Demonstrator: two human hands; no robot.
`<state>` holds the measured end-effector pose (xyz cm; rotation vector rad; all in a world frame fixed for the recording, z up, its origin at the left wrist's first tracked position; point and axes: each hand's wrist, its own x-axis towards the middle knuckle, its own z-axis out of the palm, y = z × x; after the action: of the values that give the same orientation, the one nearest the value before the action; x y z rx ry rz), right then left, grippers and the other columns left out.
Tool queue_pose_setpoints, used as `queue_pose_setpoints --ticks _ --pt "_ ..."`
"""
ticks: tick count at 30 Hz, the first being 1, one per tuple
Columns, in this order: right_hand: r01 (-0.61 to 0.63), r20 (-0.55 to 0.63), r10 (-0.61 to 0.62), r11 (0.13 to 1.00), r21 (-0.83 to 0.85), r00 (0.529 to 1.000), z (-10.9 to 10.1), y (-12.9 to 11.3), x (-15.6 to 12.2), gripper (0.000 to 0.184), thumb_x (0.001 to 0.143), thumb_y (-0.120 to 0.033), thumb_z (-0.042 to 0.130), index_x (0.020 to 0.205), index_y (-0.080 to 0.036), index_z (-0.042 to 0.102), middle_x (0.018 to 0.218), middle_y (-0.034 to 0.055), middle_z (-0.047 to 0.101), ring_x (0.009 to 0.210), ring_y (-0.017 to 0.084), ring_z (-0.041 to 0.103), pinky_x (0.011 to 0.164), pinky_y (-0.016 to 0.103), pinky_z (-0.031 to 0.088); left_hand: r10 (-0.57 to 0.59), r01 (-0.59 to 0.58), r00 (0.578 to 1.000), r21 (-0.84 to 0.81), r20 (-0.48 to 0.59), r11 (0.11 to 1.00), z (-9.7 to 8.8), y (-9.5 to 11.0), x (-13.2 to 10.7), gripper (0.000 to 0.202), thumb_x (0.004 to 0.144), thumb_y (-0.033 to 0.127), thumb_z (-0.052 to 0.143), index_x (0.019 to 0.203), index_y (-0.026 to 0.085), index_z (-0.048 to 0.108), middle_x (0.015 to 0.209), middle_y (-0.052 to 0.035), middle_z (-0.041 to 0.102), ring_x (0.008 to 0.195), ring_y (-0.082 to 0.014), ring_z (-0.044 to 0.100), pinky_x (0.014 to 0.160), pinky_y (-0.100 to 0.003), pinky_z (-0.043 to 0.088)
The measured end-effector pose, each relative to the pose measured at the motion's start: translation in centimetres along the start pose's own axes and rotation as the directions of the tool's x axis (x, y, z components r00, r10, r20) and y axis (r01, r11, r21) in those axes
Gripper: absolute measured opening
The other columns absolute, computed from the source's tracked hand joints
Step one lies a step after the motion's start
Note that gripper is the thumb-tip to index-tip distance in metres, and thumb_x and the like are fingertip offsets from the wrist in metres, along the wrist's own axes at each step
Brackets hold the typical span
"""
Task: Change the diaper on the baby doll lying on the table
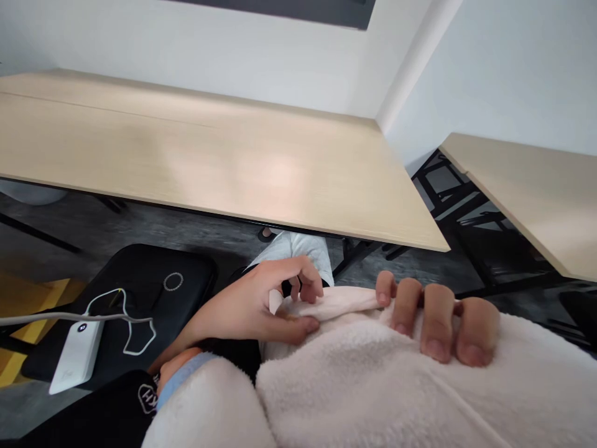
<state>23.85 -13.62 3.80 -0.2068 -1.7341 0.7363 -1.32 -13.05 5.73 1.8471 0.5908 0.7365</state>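
A white fluffy plush item (345, 386) fills the lower right of the head view, close to my body. My left hand (261, 298) reaches in from the left, its thumb and fingers closed on the thin edge (336, 302) of the fabric. Beside that thumb, a small white piece (275, 301) shows; I cannot tell what it is. My right hand (438, 320) grips the same edge farther right, its fingers curled over onto the near side and its palm hidden. At the lower left, a rounded white part has a light blue band (184, 376) and an orange bit.
A light wooden table (233, 155) stands ahead, another table (536, 193) to the right. A black chair seat or bag (181, 323) at left carries a white power bank (78, 356) with a cable (116, 317). Something yellow (28, 336) lies beyond it. My grey-clad legs (293, 246) show beneath the table.
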Motion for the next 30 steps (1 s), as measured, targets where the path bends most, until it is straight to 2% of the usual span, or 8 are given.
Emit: queue_pose_setpoints --ticks 4,12,16,19,22,25,28,30 --pt "0.087 0.01 -0.094 0.945 0.315 0.995 0.9 -0.1 1.3 0.025 0.095 -0.028 0.053 0.071 -0.024 0.046 0.059 -0.0071 0.058 0.055 0.013 0.056 0.066 0.032 0.049 -0.064 0.056 0.992 -0.077 -0.107 0.995 0.4 0.3 -0.1 0.013 0.087 0.019 0.069 0.095 0.02 0.059 0.089 0.001 0.063 0.073 -0.0096 0.057 0.067 -0.021 0.047" --pt "0.112 0.064 -0.133 0.958 0.266 0.989 0.4 0.7 1.6 0.023 0.095 -0.031 0.057 0.073 -0.027 0.05 0.056 -0.0098 0.059 0.048 0.013 0.055 0.059 0.031 0.049 -0.008 -0.01 0.958 -0.063 -0.286 0.998 1.2 -0.1 0.3 0.011 0.095 0.025 0.062 0.088 0.017 0.061 0.08 -0.0007 0.063 0.067 -0.0091 0.056 0.058 -0.019 0.043" --pt "0.08 0.054 -0.095 0.97 0.228 0.994 0.0 0.8 0.7 0.017 0.097 -0.029 0.057 0.08 -0.028 0.054 0.059 -0.0088 0.06 0.05 0.014 0.056 0.064 0.032 0.05 0.117 -0.093 0.98 0.147 -0.161 0.985 0.6 -0.1 0.1 0.02 0.1 0.02 0.054 0.088 0.017 0.07 0.087 -0.0034 0.063 0.077 -0.0112 0.06 0.064 -0.021 0.045" --pt "0.104 0.05 -0.122 0.956 0.273 0.991 0.1 1.1 0.4 0.021 0.096 -0.025 0.055 0.076 -0.025 0.049 0.064 -0.0069 0.061 0.058 0.015 0.059 0.068 0.033 0.05 0.102 -0.093 0.995 0.325 -0.009 0.941 0.1 0.5 -0.1 0.016 0.102 0.022 0.051 0.104 0.019 0.067 0.099 -0.0035 0.063 0.086 -0.0122 0.061 0.075 -0.023 0.048" --pt "0.108 0.062 -0.135 0.939 0.326 0.989 0.3 1.4 0.5 0.023 0.096 -0.021 0.049 0.073 -0.024 0.046 0.068 -0.0047 0.062 0.064 0.015 0.062 0.072 0.033 0.049 0.04 -0.102 0.992 0.565 0.121 0.819 0.0 1.5 0.2 0.011 0.102 0.022 0.05 0.104 0.018 0.06 0.103 -0.0041 0.06 0.087 -0.0149 0.059 0.075 -0.026 0.047" --pt "0.109 0.103 -0.154 0.929 0.353 0.983 0.4 1.7 0.8 0.021 0.093 -0.02 0.047 0.072 -0.023 0.045 0.071 -0.0037 0.063 0.066 0.014 0.062 0.072 0.034 0.049 0.021 -0.17 0.981 0.813 0.19 0.557 0.6 2.4 1.2 0.01 0.098 0.012 0.048 0.093 0.016 0.055 0.097 -0.006 0.06 0.083 -0.0193 0.056 0.072 -0.031 0.044" --pt "0.115 0.098 -0.159 0.928 0.355 0.982 0.4 1.7 1.0 0.022 0.093 -0.022 0.045 0.071 -0.023 0.045 0.07 -0.0039 0.063 0.065 0.014 0.061 0.071 0.034 0.049 0.026 -0.181 0.983 0.934 0.182 0.308 1.6 2.6 2.2 0.013 0.093 0.009 0.048 0.083 0.017 0.052 0.085 -0.0057 0.058 0.076 -0.021 0.054 0.066 -0.033 0.039" --pt "0.108 0.108 -0.151 0.938 0.329 0.983 0.4 1.5 1.2 0.024 0.095 -0.021 0.045 0.071 -0.023 0.045 0.068 -0.0045 0.061 0.063 0.013 0.061 0.07 0.033 0.048 0.084 -0.173 0.984 0.962 0.158 0.213 2.1 2.3 2.6 0.016 0.093 0.008 0.046 0.08 0.017 0.051 0.079 -0.0052 0.056 0.072 -0.0204 0.053 0.063 -0.032 0.036"
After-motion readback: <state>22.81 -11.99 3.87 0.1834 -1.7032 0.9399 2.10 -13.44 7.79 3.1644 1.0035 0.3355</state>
